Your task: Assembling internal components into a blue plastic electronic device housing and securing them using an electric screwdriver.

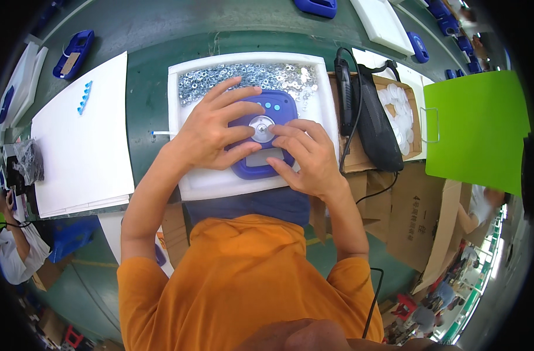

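Observation:
A blue plastic device point(287, 108) with light-blue buttons and a grey rectangular window lies on a white foam tray point(208, 184). A clear round disc point(262, 121) with a small metal part at its centre sits in the middle of the device. Spread over the device's left side is my left hand point(217, 128), its fingers apart and one fingertip at the disc's left edge. From the right, my right hand point(308, 152) touches the disc's right edge with its fingertips, while its thumb rests lower on the device. Both hands partly cover the device.
Many metal nuts point(243, 73) fill the tray's far part. On the right stand a cardboard box of white round discs point(398, 114), a black pouch point(381, 117) with cables, and a green panel point(474, 131). A white sheet point(85, 152) with a blue strip point(84, 97) lies left.

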A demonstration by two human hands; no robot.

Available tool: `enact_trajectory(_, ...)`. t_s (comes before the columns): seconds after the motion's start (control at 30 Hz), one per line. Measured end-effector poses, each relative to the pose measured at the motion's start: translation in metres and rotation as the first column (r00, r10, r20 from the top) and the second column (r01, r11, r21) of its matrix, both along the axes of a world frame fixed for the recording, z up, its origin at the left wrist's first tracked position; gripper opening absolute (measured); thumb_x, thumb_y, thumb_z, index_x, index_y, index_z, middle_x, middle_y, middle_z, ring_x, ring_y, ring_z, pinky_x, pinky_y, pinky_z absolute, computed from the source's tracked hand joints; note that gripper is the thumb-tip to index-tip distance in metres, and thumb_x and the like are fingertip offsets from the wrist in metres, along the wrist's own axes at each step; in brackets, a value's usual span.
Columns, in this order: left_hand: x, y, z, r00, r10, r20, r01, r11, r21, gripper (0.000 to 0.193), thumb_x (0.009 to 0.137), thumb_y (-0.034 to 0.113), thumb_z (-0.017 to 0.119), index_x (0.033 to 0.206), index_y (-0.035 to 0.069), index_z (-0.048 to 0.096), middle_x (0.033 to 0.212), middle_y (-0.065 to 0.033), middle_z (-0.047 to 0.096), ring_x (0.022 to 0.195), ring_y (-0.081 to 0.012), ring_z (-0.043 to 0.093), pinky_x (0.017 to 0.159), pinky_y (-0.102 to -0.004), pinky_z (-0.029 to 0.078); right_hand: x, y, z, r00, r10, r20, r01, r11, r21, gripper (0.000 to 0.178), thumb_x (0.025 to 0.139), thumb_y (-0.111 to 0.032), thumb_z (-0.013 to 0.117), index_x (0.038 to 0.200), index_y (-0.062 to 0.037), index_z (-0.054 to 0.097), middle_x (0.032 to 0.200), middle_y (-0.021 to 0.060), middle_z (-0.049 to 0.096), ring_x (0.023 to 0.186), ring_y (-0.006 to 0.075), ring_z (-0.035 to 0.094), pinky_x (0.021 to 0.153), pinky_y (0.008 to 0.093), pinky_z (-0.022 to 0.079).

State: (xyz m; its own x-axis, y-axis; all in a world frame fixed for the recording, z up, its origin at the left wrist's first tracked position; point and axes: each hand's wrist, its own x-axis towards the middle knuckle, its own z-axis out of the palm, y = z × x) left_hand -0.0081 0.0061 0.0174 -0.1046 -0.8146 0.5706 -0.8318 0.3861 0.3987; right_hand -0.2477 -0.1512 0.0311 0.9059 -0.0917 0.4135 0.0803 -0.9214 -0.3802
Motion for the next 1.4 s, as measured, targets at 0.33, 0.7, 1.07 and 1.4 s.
enact_trajectory(0.33, 0.001, 0.000, -0.007, 0.983, 0.079, 0.163, -0.094, 0.992, 0.083, 0.049, 0.094, 0.058, 0.084, 0.115, 0.013, 0.088, 0.148, -0.0115, 0.073, 0.158, -0.0386, 0.055, 0.137, -0.0679, 0.033, -0.003, 0.013, -0.007, 1.000, 0.008, -0.003, -0.008, 0.998, 0.057, 0.033, 0.089, -0.031, 0.093, 0.095, -0.0089, 0.070, 0.132, 0.0083, 0.081, 0.113, 0.0318, 0.069, 0.098, 0.0458, 0.056)
enact_trajectory(0.7, 0.002, -0.001, -0.007, 0.989, 0.070, 0.132, -0.094, 0.978, 0.187, 0.060, 0.094, 0.068, 0.080, 0.126, 0.019, 0.088, 0.160, -0.0119, 0.067, 0.165, -0.0399, 0.047, 0.139, -0.0692, 0.027, -0.008, 0.021, -0.015, 0.998, -0.057, 0.024, 0.057, 0.998, -0.010, 0.040, 0.092, -0.036, 0.092, 0.088, -0.0094, 0.063, 0.133, 0.0101, 0.082, 0.110, 0.0314, 0.068, 0.095, 0.0444, 0.053)
enact_trajectory(1.07, 0.003, -0.002, -0.009, 0.989, 0.063, 0.135, -0.089, 0.977, 0.194, 0.059, 0.092, 0.067, 0.083, 0.126, 0.020, 0.088, 0.158, -0.0101, 0.069, 0.164, -0.0398, 0.048, 0.138, -0.0708, 0.028, -0.009, 0.019, -0.023, 0.995, -0.079, 0.053, 0.079, 0.997, 0.009, 0.040, 0.091, -0.034, 0.093, 0.087, -0.0108, 0.061, 0.135, 0.0080, 0.081, 0.108, 0.0293, 0.068, 0.090, 0.0420, 0.052)
enact_trajectory(1.4, 0.007, -0.001, 0.003, 1.000, 0.000, 0.003, 0.000, 0.992, 0.128, 0.048, 0.088, 0.057, 0.089, 0.109, 0.013, 0.090, 0.145, -0.0110, 0.077, 0.158, -0.0423, 0.056, 0.137, -0.0719, 0.030, -0.008, 0.018, -0.020, 0.996, -0.073, 0.050, 0.073, 0.997, 0.004, 0.037, 0.091, -0.032, 0.092, 0.088, -0.0104, 0.062, 0.135, 0.0082, 0.081, 0.107, 0.0297, 0.068, 0.087, 0.0422, 0.053)
